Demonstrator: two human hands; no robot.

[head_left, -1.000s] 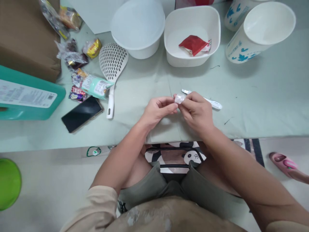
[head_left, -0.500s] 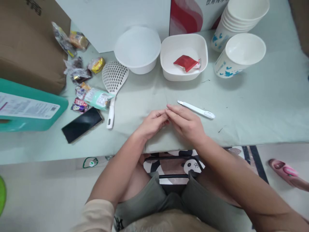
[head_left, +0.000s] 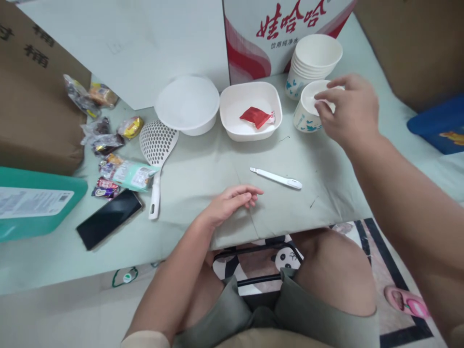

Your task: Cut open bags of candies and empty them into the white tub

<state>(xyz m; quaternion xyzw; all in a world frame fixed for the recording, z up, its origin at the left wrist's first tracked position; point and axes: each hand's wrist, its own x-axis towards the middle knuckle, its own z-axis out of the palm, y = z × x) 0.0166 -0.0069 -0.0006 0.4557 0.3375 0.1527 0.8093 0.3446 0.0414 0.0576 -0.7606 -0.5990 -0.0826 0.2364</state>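
My right hand [head_left: 350, 108] is over the mouth of the front paper cup [head_left: 307, 116], its fingers apart and bent; whether they touch the rim I cannot make out. Behind that cup stands a stack of paper cups [head_left: 313, 55]. Near the table's front edge rests my left hand [head_left: 234, 203], empty, its fingers loosely curved and apart. A white utility knife [head_left: 276, 178] lies just beyond it. In the white square bowl [head_left: 250, 136] is a red packet [head_left: 255, 117]. The round white bowl [head_left: 186, 104] sits to its left.
A slotted skimmer [head_left: 155, 159], a phone [head_left: 109, 220] and several wrapped snacks [head_left: 136, 175] are at the left, beside a green jug [head_left: 39, 203]. Cardboard boxes [head_left: 39, 96] and a printed carton [head_left: 286, 29] stand behind. A blue container [head_left: 438, 125] is at the far right.
My hands have come apart. My right hand has moved forward and right to the front cup, while my left has stayed near the table edge. The view has shifted.
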